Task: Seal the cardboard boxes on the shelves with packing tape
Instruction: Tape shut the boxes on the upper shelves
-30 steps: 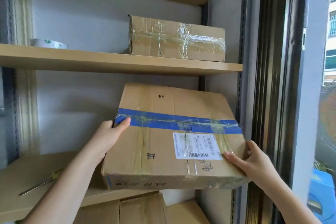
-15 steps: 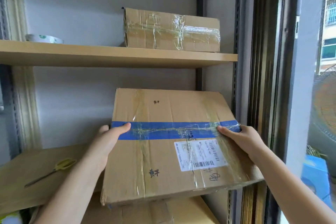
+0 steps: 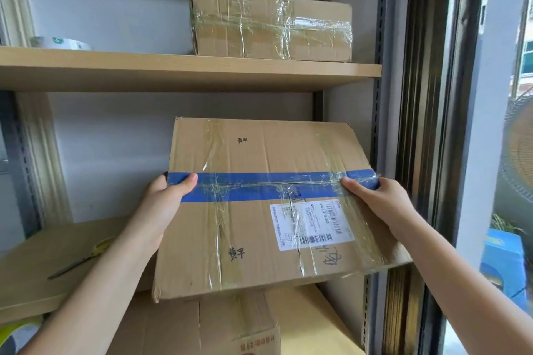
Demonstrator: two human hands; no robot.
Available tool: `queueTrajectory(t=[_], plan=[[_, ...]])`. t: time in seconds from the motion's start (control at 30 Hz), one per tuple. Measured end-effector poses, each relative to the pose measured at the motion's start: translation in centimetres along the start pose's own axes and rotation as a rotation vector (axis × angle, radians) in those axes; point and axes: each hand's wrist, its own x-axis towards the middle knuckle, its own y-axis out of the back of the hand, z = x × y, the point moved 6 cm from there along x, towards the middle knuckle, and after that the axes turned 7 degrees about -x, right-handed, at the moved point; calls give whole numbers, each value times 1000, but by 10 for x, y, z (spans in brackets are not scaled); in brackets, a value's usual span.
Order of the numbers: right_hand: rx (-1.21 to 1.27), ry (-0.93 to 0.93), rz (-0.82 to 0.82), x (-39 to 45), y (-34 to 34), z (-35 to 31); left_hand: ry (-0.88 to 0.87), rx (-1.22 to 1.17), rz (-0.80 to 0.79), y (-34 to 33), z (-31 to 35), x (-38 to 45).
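A large flat cardboard box [image 3: 253, 233] with a blue tape band and a white shipping label is tilted up toward me at the middle shelf. My left hand [image 3: 164, 202] grips its left edge, thumb lying on the blue tape. My right hand [image 3: 377, 199] grips the right edge at the other end of the tape, thumb on top. A smaller box [image 3: 271, 26] wrapped in clear tape sits on the upper shelf [image 3: 173, 72]. A roll of packing tape [image 3: 59, 42] lies at that shelf's left end.
Yellow-handled scissors [image 3: 83, 256] lie on the middle shelf [image 3: 34, 277] to the left of the box. More cardboard boxes [image 3: 207, 326] stand below. A dark window frame [image 3: 424, 124] borders the shelving on the right, with a blue box [image 3: 501, 259] beyond it.
My right hand slid from the box's lower right corner up to the right end of the blue tape. The box tipped up more steeply and its front edge rose. My left hand kept its grip.
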Motion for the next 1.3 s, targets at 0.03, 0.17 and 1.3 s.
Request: queueTrajectory(t=[0.03, 0.17, 1.3], plan=[[-13, 5, -9, 3, -2, -4, -10, 10, 7, 2, 0, 3], [-73, 1, -36, 15, -8, -9, -46, 63, 23, 5, 0, 12], [-895, 810, -304, -6, -107, -95, -1225, 797, 5, -53, 20, -21]])
